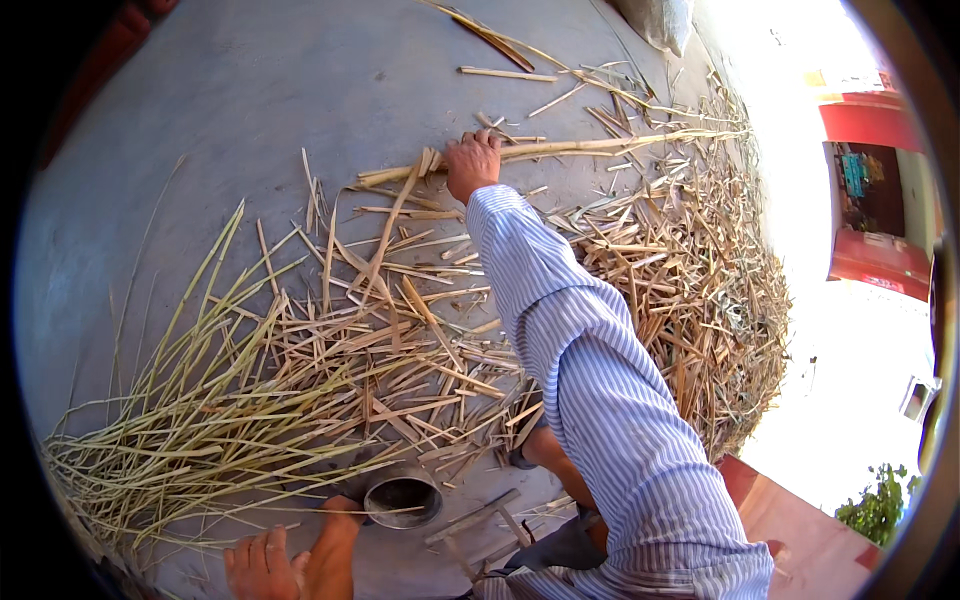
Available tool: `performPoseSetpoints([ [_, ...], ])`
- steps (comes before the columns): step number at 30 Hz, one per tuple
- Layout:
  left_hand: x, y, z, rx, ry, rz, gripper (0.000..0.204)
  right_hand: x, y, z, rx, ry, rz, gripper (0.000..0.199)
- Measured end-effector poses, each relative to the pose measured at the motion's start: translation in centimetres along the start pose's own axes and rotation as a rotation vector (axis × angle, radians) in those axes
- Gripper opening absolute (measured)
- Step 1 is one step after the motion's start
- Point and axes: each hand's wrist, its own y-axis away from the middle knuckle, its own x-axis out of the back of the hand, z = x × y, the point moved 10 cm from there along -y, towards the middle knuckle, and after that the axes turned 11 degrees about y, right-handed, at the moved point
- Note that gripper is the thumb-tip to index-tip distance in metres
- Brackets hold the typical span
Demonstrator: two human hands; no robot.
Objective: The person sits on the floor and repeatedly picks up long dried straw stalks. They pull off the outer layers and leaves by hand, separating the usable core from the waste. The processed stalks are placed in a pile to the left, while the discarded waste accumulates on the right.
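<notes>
My right hand (473,163) reaches far out in a striped sleeve, fingers wrapped round a bundle of long dry stalks (575,147). The bundle lies across the grey floor, its thick cut ends to the left of my hand and its thin tips over a heap at the right. My left hand (265,565) is low at the lower left, its fingers loosely bent and slightly apart, with nothing visible in it. The nearest things to it are a bare foot (338,512) and a spread of long thin greenish stalks (190,440).
A large heap of short chopped stalk pieces (690,300) fills the right side. Broken dry pieces (340,330) are scattered in the middle. A round metal container (403,497) stands beside the foot, near a small frame (475,518). A pale sack (655,22) sits at the far edge.
</notes>
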Motion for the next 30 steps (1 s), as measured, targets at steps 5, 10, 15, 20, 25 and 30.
performPoseSetpoints([
  [5,-0.9,1.3,0.9,0.035,-0.106,-0.056,0.040,1.1,6.6,3.5,0.056,-0.059,0.270,0.015],
  [10,2.2,2.7,5.9,-0.118,-0.059,0.301,0.049,11.3,13.4,5.2,0.292,-0.228,0.531,0.023],
  [15,4.7,5.1,11.4,-0.356,-0.052,0.630,0.047,23.5,23.1,4.8,0.635,-0.396,0.542,0.027],
  [20,8.6,8.5,20.9,-0.542,-0.228,0.880,0.045,32.0,35.4,-0.9,1.029,-0.621,0.396,0.030],
  [25,5.7,6.5,19.1,-0.480,-0.149,0.565,0.033,37.1,42.1,-0.6,0.991,-0.632,0.243,0.034],
  [30,7.9,7.9,19.9,-0.566,0.116,0.557,0.028,38.4,46.0,7.1,0.459,-0.339,0.670,0.039],
])
